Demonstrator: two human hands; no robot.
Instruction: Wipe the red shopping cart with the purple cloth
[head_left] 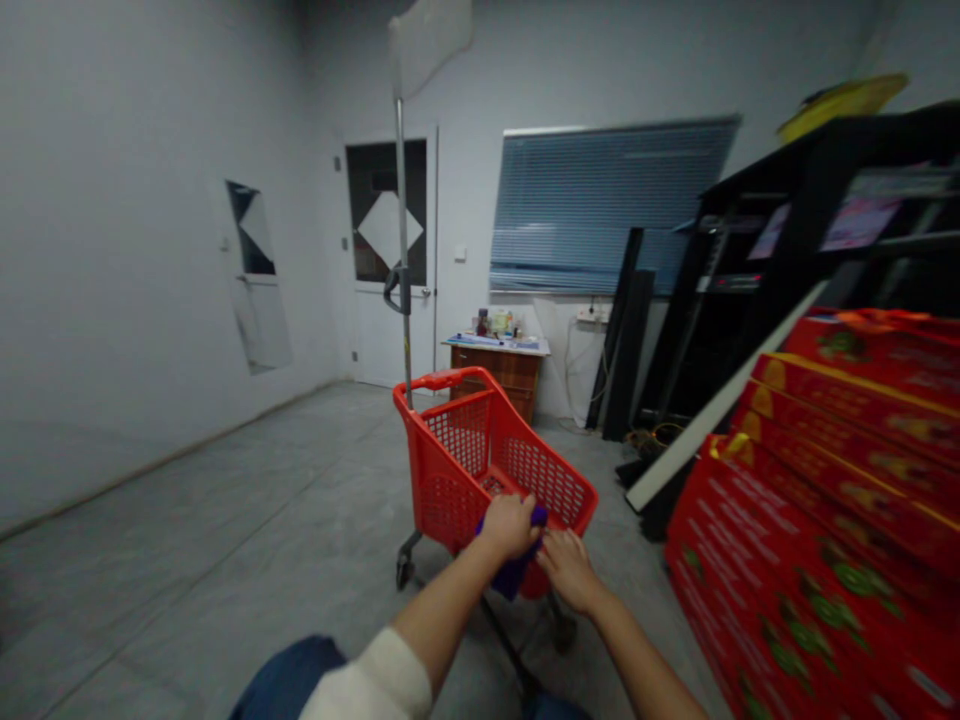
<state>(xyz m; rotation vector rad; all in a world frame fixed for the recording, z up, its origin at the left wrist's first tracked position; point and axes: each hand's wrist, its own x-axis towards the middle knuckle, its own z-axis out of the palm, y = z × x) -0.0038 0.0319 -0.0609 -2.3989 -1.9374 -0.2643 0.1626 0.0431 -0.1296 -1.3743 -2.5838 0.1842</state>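
A red plastic shopping cart (450, 490) stands before me with its low end toward my hands. My left hand (510, 525) is closed around a purple cloth (514, 575) at the cart's near rim, and part of the cloth hangs down over the outside. Just to the right, my right hand (568, 568) lies against the same end of the cart, its fingers bent beside the cloth. Whether those fingers grip the cloth or the rim is hidden. A tall metal pole (401, 200) rises from the handle side of the cart.
Red printed cartons (750, 560) are stacked close on my right. Behind them stands a black rack (810, 190), with a white board (697, 440) leaning nearby. A small wooden cabinet (495, 365) with items on top is at the back wall, beside a white door (390, 330).
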